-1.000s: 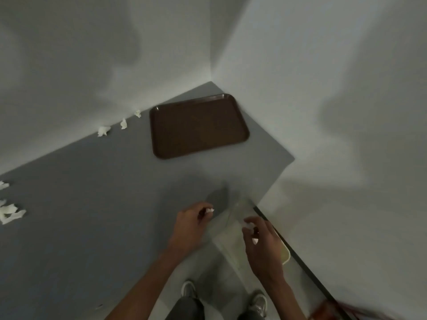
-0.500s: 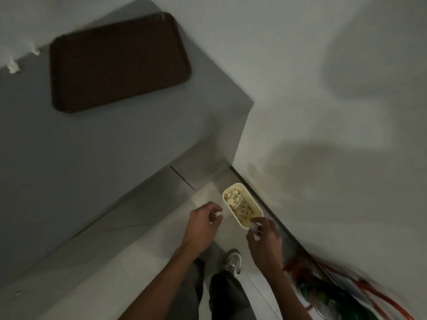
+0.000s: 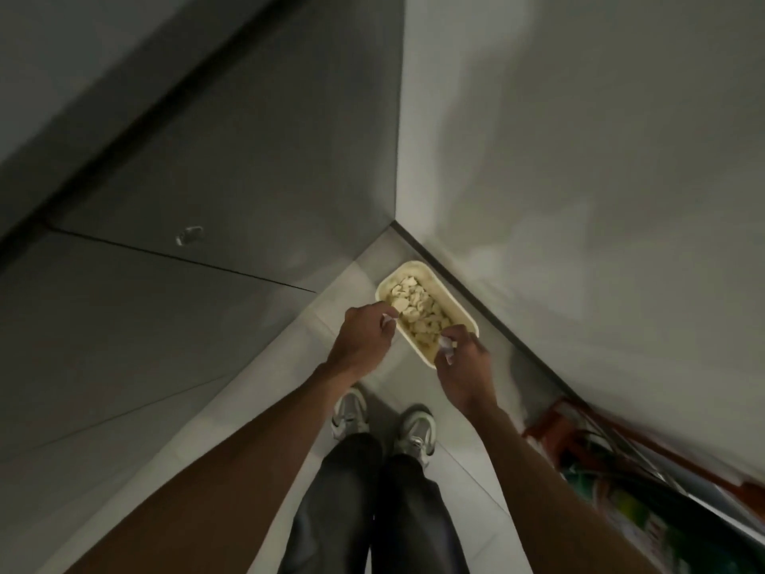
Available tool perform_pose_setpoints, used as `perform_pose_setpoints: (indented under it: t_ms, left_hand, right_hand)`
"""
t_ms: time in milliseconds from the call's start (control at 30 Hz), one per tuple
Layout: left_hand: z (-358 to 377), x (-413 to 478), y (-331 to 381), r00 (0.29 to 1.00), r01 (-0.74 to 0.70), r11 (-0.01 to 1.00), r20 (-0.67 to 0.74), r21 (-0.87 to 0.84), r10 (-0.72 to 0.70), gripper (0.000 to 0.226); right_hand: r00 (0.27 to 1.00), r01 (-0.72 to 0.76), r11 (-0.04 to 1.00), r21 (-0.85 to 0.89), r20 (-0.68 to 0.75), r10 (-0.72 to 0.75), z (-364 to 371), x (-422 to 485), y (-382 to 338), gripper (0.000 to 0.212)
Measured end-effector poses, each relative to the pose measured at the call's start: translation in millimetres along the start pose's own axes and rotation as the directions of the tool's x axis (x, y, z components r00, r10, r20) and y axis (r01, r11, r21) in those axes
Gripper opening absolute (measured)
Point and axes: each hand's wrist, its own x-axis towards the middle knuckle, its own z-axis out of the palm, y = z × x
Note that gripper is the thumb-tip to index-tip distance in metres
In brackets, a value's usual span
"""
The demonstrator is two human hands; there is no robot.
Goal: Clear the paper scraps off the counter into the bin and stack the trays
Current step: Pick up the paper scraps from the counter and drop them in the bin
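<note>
Finding: both your hands are loaded and positioned at the bin [image 3: 458, 309] — release not yet made.

Location of the bin: it sits on the floor [image 3: 285, 366], in the corner where the cabinet front [image 3: 207, 192] meets the wall [image 3: 579, 180]. It is oblong. Its long axis runs away from your shoes [image 3: 350, 412] toward that corner, slanting up and to the left in the view. A heap of scraps [image 3: 414, 306] already lies inside.

Left hand [image 3: 361, 341]: fingers drawn narrow, pinching a white scrap [image 3: 389, 321] at the bin's left long rim, about midway along it.

Right hand [image 3: 465, 368]: fingers likewise narrow, pinching a second scrap [image 3: 446, 345] at the bin's near end.

Governing relation: the opening lies forward of both sets of fingers. From the left it is inward to the right; from the right it is ahead and slightly left. In my judgement the right hand's scrap is already over the opening, while the left's is only at the rim — carry it a little inward before you let go. How high either hand is above the bin cannot be told.

The surface top and the trays are out of view, so their condition is not assessed.
</note>
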Motion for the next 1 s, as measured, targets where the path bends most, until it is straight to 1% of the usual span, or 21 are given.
perform_pose_setpoints:
  t_ms: [67,133,200,267,300,400,500,667,833,900,1000]
  left_hand:
    - [19,28,-2,1.0,-0.027,0.997,0.007,0.067,0.027,0.023]
    - [35,53,-1,1.0,-0.022,0.994,0.013,0.11,0.021,0.026]
    - [46,72,1,0.998,-0.023,0.987,0.061,0.157,0.013,0.036]
    - [51,82,6,0.992,-0.058,0.971,0.127,0.232,0.029,0.052]
    - [51,83,6,0.989,-0.084,0.961,0.141,0.262,0.047,0.057]
    - [46,75,3,0.989,-0.101,0.954,0.131,0.282,0.066,0.063]
    - [27,52,2,0.991,-0.102,0.955,0.11,0.28,0.074,0.063]
    - [-24,-5,25,0.994,-0.106,0.964,0.013,0.244,0.106,0.064]
    - [-92,-95,67,0.974,-0.158,0.965,-0.125,0.209,0.187,0.061]
    - [-123,-135,85,0.956,-0.167,0.971,-0.214,0.169,0.202,0.061]
    - [-171,-199,107,0.917,-0.196,0.978,-0.34,0.068,0.207,0.058]
  right_hand:
    - [1.0,-0.014,1.0,-0.018,0.014,0.014,14,18,11,0.031]
    - [0.999,-0.029,0.999,-0.041,0.025,0.03,26,34,19,0.037]
    - [0.996,-0.048,0.996,-0.072,0.077,0.053,34,47,25,0.05]
    - [0.989,-0.05,0.99,-0.133,0.134,0.068,36,56,27,0.067]
    - [0.987,-0.047,0.985,-0.168,0.144,0.072,35,58,26,0.072]
    - [0.99,-0.029,0.975,-0.221,0.129,0.059,26,54,21,0.071]
    - [0.996,0.005,0.978,-0.21,0.093,0.014,6,41,1,0.065]
    - [0.994,0.109,0.981,-0.162,0.014,-0.108,-39,-4,-51,0.054]
    - [0.962,0.255,0.959,-0.123,-0.065,-0.264,-93,-79,-125,0.048]
    - [0.947,0.301,0.948,-0.101,-0.087,-0.31,-117,-115,-159,0.048]
    - [0.937,0.335,0.941,-0.038,-0.086,-0.337,-149,-165,-209,0.048]
